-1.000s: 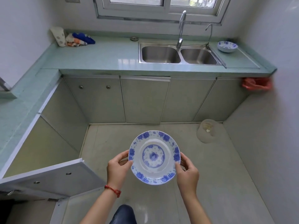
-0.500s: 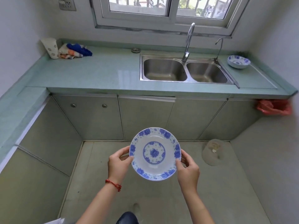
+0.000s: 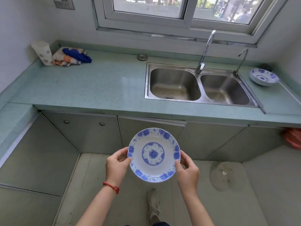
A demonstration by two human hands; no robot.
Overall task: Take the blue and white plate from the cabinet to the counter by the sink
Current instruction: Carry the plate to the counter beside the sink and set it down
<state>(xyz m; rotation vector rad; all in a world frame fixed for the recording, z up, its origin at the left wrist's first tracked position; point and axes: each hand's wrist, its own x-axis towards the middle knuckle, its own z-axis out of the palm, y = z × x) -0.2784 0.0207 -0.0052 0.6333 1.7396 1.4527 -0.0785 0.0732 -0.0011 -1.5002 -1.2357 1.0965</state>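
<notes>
Blue and white plate [image 3: 154, 155] at lower centre of the frame, carried above the floor, short of the counter [image 3: 91, 88]. Left hand [image 3: 116, 165] and right hand [image 3: 187, 172] clamp opposite rim edges. Likely rigid, glazed, slippery and breakable; the rim is the best hold. Fingers beneath the plate are hidden; the cabinet it came from is out of frame.

Scene was evenly daylit from the window [image 3: 184, 12] above, soft sheen lay on the counter [image 3: 91, 88], sink [image 3: 197, 85] basins showed mild glare, shadows were faint, wide-angle bowing curved the edges, focus was sharp centrally, slightly soft at corners.
</notes>
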